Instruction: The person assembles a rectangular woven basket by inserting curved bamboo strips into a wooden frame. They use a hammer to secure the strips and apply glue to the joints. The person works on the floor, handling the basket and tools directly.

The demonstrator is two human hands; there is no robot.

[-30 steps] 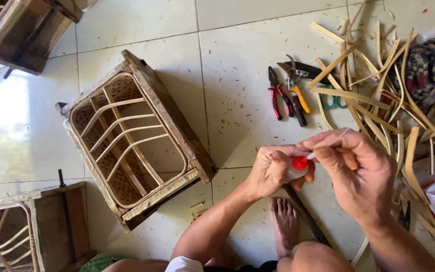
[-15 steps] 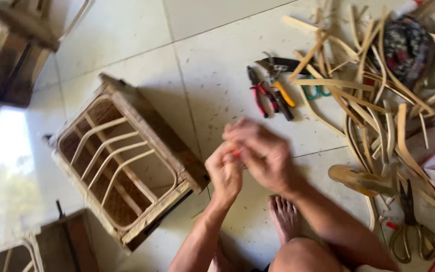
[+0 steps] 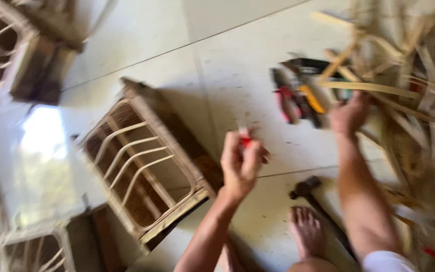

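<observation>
Head view blurs; left hand (image 3: 241,163) seemingly pinches a small red object (image 3: 246,141).

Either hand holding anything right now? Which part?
Left hand pinches a small red item at its lower end, fingertips only. Right hand reaches toward the pliers; too blurred to tell any grip.

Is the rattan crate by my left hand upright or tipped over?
Tipped on its side: the rattan crate shows its open face and curved inner slats to the camera, resting on the tiled floor.
</observation>
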